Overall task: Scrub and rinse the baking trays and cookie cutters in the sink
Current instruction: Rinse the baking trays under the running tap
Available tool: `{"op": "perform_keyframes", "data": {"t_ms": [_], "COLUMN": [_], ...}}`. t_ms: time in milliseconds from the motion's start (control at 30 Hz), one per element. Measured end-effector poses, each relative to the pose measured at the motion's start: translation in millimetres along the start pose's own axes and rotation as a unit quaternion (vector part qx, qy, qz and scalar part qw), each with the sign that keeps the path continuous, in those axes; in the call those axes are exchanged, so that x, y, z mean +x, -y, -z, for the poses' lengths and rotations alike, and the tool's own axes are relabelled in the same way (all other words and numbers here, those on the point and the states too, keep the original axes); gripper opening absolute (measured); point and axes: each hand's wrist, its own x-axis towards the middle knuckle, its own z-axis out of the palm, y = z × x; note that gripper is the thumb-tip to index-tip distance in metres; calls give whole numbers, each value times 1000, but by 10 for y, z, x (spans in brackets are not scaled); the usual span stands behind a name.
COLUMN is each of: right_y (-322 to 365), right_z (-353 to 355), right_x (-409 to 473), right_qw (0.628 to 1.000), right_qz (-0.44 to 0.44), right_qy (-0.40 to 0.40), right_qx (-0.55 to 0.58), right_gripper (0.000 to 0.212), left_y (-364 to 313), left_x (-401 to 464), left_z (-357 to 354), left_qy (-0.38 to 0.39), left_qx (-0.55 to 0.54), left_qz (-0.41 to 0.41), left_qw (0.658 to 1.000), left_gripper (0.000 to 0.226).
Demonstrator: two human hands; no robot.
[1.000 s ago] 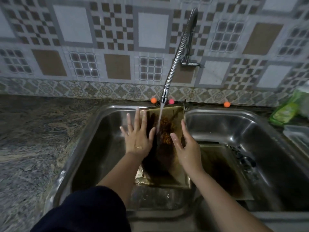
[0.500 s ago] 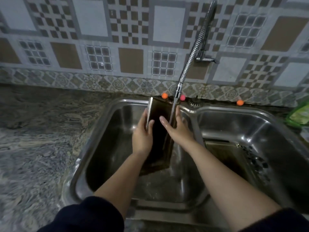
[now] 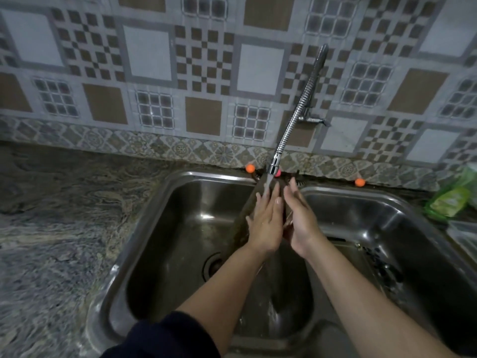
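A dark, stained baking tray stands almost on edge in the left basin of the steel sink, right under the running faucet. My left hand lies flat against its left face. My right hand presses on its right face, so the tray is clamped between both palms. Water falls on my fingertips and runs down the tray into the basin. Most of the tray is hidden by my hands. Dark pieces lie in the right basin, and I cannot tell what they are.
The left basin's drain is uncovered. A green pouch and a clear container sit at the right of the sink. Small orange balls line the back ledge. Granite counter stretches to the left.
The tray has turned from facing me to nearly edge-on. My hands have closed in on its two faces and risen toward the spout. The view has shifted left.
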Motion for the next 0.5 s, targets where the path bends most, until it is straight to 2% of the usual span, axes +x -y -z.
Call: {"op": "perform_keyframes", "data": {"t_ms": [100,233,333,400,500], "right_y": [74,257,421,501,575], "right_z": [-8,11,25,40,109], "right_x": [-163,-289,-274,-220,-120], "right_qw": [999,999,994,988,978], "right_qz": [3,46,84,112,119], "right_qy": [12,-22,-44,-65,-102], "right_qx": [37,16,55,86,140], "right_gripper": [53,51,49,48,48], "left_y": [-49,313,570,582,448], "left_x": [181,239,65,-110,-313], "left_z": [149,302,337,329,323], "left_qy": [4,2,52,84,79], "left_qx": [23,34,49,52,107], "left_qz": [25,94,137,121,14], "left_qw": [999,995,988,988,991], "left_gripper": [48,53,58,58,62]}}
